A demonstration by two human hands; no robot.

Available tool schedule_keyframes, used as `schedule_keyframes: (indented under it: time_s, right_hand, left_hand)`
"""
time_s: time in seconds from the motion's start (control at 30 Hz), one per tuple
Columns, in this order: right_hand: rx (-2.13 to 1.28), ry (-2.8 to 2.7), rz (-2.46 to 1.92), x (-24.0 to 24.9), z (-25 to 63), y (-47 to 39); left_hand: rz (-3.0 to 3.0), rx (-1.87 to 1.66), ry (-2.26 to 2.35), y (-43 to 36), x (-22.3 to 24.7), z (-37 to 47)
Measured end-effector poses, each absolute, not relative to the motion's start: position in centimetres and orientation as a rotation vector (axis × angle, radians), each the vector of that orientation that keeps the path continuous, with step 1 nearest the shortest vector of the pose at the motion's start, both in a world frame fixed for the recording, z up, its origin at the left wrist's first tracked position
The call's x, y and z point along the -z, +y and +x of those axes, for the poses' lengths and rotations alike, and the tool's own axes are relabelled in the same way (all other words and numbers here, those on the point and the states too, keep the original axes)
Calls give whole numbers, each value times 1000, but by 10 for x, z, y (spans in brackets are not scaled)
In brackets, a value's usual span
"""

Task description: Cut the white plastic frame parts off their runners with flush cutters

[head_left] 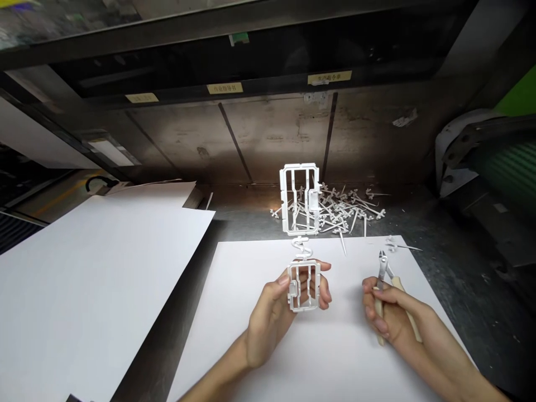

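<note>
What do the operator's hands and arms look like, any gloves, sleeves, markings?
Left hand and right hand are both ungloved, with no rings visible. The left forearm and right forearm show no sleeve, watch, cable or clear marking within the frame.

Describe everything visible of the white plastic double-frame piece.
The white, plastic-looking double-frame piece has two open rectangular frames joined by an S-shaped link. Two lengthwise bars cross each frame; a small block sits on the right side of the upper frame and the left of the lower frame. The left hand grips the lower frame, thumb at its left edge; the piece is roughly upright above a white sheet.
</note>
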State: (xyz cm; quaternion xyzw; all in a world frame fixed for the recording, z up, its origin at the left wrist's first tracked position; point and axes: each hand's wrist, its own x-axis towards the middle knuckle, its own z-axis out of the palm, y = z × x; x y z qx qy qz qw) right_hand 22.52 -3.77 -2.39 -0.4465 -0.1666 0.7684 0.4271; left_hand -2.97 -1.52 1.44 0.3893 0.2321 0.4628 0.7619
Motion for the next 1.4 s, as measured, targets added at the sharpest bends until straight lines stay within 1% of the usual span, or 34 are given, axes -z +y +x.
schedule_keyframes:
  time_s: [0.27, 0.4, 0.57, 0.7, 0.93, 1.1, 1.17, 1.33, 1.4]
  right_hand:
    - [-1811, -551, -1153, 21, 219, -43]
    - [-1880, -571, -1091, 19, 221, -45]
    - [-1907, -725, -1041, 15, 221, -47]
    - [-1908, -729, -1040, 12, 220, -45]
    - [-1781, -858, -1177, 16, 220, -43]
    - [-1758, -917, -1291, 15, 222, -45]
    - [-1744, -955, -1312, 14, 222, -45]
    - [-1757, -984, -1297, 14, 224, -41]
    - [-1750, -993, -1327, 15, 225, -41]
  left_hand:
    - [849, -982, 601, -15, -6, -31]
    - [830, -956, 557, -14, -7, -28]
    - [720, -963, 497, -12, -11, -25]
    - [738, -960, 466, -6, -9, -29]
    - [861, -793, 611, -1, -7, -33]
    - [858, -711, 604, -5, -14, -32]
    - [843, -735, 596, -6, -15, -30]
    - [651, -927, 586, -4, -14, -26]
    - [578, -941, 583, -4, -14, -25]
